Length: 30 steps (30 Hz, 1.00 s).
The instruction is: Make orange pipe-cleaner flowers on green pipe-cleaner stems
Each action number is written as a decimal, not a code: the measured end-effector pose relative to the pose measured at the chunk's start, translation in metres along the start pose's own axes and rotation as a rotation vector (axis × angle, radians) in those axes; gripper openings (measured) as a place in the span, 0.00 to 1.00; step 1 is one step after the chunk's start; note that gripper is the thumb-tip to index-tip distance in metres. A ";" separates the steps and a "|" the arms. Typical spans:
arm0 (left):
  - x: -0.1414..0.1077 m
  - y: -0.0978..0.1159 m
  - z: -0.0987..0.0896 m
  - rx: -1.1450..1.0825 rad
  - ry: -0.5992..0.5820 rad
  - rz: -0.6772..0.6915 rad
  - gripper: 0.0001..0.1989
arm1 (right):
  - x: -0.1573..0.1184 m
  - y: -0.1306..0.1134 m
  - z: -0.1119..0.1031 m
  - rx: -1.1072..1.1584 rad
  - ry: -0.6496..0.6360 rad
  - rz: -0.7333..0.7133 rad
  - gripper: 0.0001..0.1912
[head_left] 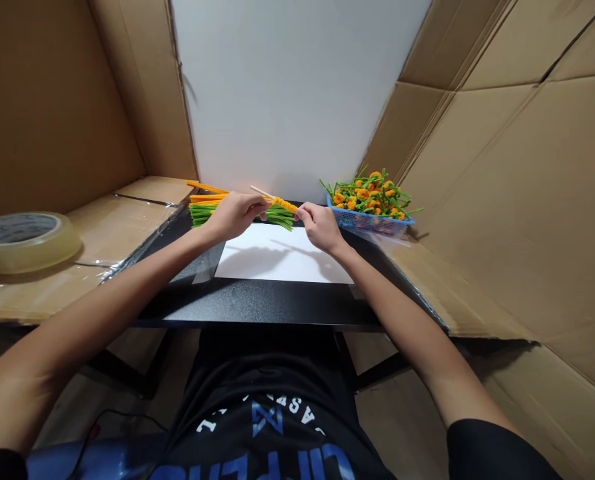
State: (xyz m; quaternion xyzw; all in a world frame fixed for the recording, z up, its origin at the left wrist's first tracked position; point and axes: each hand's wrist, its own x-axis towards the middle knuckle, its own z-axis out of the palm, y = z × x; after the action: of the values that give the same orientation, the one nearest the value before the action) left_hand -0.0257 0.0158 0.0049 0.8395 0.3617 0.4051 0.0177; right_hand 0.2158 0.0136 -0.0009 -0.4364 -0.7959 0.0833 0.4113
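At the far left, a roll of clear packing tape (pixel 24 243) lies on its side on a cardboard-lined shelf (pixel 127 220), well away from the work. On the dark tabletop (pixel 257 303), loose orange pipe cleaners (pixel 207 194) lie above a bundle of green pipe cleaners (pixel 202 215), both reaching in behind the left hand (pixel 234 215). That hand is closed around a thin wooden stick (pixel 262 193), whose bare tip points up and away to the left. An orange pipe cleaner coil (pixel 284 205) sits tightly wound on the stick's other end, just past the left hand's fingers and directly above the green strands that fan out beneath it. The work in hand appears to be this winding of orange pipe cleaner around the stick, and the coil is held in the air, clear of the table. The right hand (pixel 320 227) is close beside the left but not touching it, its thumb and fingers pinched together at the coil's right end, so both hands share the one piece. Below them, a white paper sheet (pixel 277 257) lies flat on the table, carrying the hands' soft shadows. To the right, a blue plastic mesh basket (pixel 370 225) sits at the table's far corner, heaped with orange-headed pipe cleaner flowers (pixel 367 193) on green stems.
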 end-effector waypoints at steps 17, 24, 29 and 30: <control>0.001 -0.018 -0.018 -0.062 -0.320 0.018 0.13 | -0.001 0.004 -0.006 -0.063 -0.548 -0.164 0.15; -0.003 -0.001 -0.003 0.124 -0.106 0.113 0.14 | 0.003 0.011 -0.005 0.092 -0.163 -0.013 0.17; 0.002 -0.024 -0.017 -0.195 -0.323 0.015 0.17 | 0.006 0.022 -0.008 0.644 -0.391 0.009 0.25; 0.003 -0.027 -0.021 -0.241 -0.395 0.004 0.17 | 0.005 0.022 -0.010 0.674 -0.457 -0.011 0.26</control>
State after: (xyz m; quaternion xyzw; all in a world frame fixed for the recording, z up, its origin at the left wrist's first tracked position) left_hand -0.0551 0.0316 0.0121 0.8951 0.2986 0.2731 0.1873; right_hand 0.2351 0.0288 -0.0025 -0.2431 -0.7972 0.4322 0.3443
